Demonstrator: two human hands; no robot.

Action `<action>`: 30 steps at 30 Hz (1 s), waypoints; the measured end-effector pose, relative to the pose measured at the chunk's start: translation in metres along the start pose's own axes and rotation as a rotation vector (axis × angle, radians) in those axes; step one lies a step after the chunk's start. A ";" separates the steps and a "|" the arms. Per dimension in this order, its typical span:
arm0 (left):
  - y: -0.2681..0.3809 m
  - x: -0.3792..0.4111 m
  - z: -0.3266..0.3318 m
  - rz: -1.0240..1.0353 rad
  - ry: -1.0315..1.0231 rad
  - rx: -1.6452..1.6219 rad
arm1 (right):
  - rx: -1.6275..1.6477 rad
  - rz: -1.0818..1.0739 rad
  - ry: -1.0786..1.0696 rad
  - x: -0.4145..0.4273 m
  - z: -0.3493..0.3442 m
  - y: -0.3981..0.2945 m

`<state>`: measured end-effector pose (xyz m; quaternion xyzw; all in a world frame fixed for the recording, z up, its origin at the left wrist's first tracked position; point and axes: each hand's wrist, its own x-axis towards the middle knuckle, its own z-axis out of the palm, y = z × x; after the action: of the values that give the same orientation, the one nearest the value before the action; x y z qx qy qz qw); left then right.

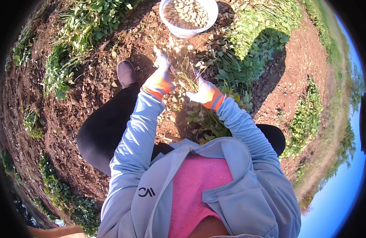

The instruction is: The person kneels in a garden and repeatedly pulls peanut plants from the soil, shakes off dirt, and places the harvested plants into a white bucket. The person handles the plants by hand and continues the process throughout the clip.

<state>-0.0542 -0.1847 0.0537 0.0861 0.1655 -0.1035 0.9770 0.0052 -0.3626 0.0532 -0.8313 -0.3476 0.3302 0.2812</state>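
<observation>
My left hand (162, 74), in a white and orange work glove, is at the root end of an uprooted peanut plant (184, 71); whether its fingers grip the roots cannot be told. Gloved in the same way, my right hand (205, 90) is closed around the plant's stems, whose leafy part hangs back towards my lap. Peanut pods show among the roots. Beyond both hands stands a white plastic bucket (186, 32) holding many unshelled peanuts (186, 13).
Piles of pulled peanut plants lie at the right (245, 59) and at the upper left (85, 26). My shoe (126, 73) rests on the reddish clod-strewn soil (70, 119) left of my hands. More green plants (305, 119) lie farther right, and loose pods are scattered near the bucket.
</observation>
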 end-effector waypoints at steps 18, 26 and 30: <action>-0.006 0.009 0.002 0.174 0.428 0.609 | -0.089 0.014 0.240 -0.010 -0.008 -0.035; -0.002 -0.012 0.029 0.004 0.236 1.152 | -0.538 0.005 0.337 0.001 0.005 -0.058; -0.013 -0.014 0.037 0.094 0.284 0.753 | -0.523 -0.052 0.244 -0.001 0.001 -0.068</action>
<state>-0.0586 -0.2021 0.0910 0.4586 0.2451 -0.0991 0.8484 -0.0226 -0.3223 0.1000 -0.8999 -0.4059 0.1196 0.1053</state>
